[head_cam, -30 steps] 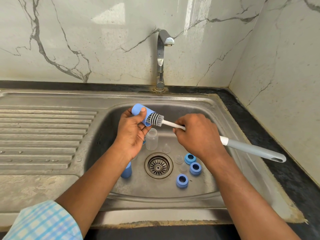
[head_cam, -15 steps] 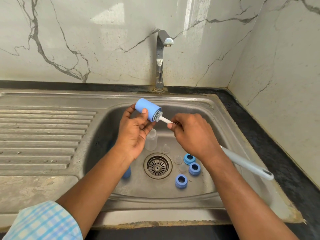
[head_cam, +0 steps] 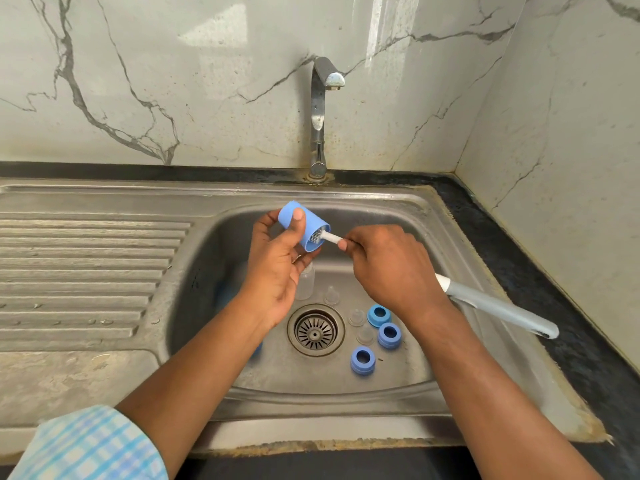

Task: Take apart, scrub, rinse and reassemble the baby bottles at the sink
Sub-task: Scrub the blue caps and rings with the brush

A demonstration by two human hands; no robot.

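Presently in hand: the scrubbing step; a blue bottle cap [head_cam: 301, 225] is being brushed out above the sink [head_cam: 346, 199] basin.
Left hand [head_cam: 277, 268]: wrapped round the cap, thumb pressed on its side, the open mouth turned toward the brush.
Right hand [head_cam: 391, 268]: closed round the white shaft of the bottle brush [head_cam: 332, 237] close to the head; the grey handle is left jutting out past the wrist.
Brush head: sunk inside the cap, bristles just seen at the rim.
Bottle parts: a clear bottle [head_cam: 306, 282] is seen on the basin floor behind the drain [head_cam: 315, 330]; three blue collar rings [head_cam: 389, 335] and clear teats [head_cam: 356, 317] are set loose right of the drain.
Tap [head_cam: 320, 98]: no water is seen running.
Progress: dismantling is judged done; nothing is reassembled.
Next move: a twisting stroke against the cap's closed end is likely called for, with the cap braced firmly; a rinse would then require the tap to be opened.
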